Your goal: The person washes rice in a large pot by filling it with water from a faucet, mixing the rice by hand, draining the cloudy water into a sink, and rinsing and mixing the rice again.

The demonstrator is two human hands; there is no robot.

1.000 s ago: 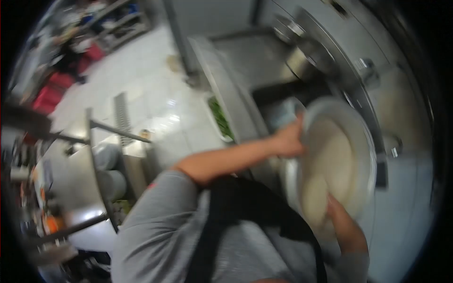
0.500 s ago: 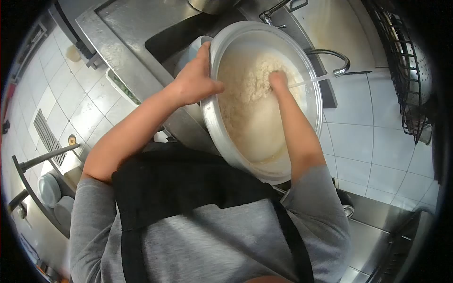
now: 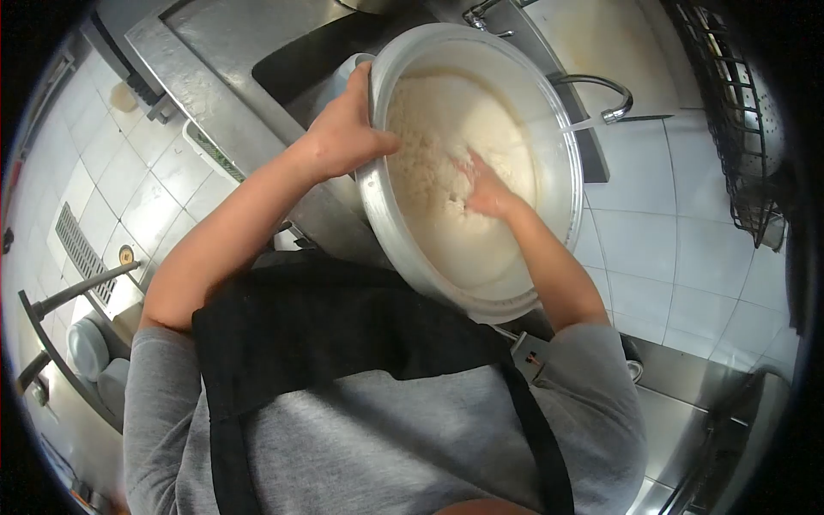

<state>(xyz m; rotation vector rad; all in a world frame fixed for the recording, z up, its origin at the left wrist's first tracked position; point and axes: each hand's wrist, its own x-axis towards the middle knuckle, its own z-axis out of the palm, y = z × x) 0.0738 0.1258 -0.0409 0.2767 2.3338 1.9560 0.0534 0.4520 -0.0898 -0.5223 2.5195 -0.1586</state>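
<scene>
A large pale metal pot (image 3: 412,257) stands tilted at the sink, holding cloudy white water and a mass of rice (image 3: 416,146). My left hand (image 3: 348,129) grips the pot's left rim, with the thumb on the inner side and the fingers over the outside. Inside the pot, my right hand (image 3: 489,190) is partly in the water at the edge of the rice. Its fingers are stretched apart, some of them under the surface. From the curved tap (image 3: 614,112) on the right, a stream of water runs into the pot.
The dark sink basin (image 3: 300,64) lies behind the pot, set in a steel counter (image 3: 206,77). A second tap (image 3: 485,21) stands at the back. A black wire rack (image 3: 730,146) hangs on the right, beside a tiled wall (image 3: 639,249). Bowls (image 3: 87,348) sit at lower left.
My right hand has moved left and toward me through the water, and its fingers have spread from a closed shape. My left hand stays on the rim. The view has shifted slightly.
</scene>
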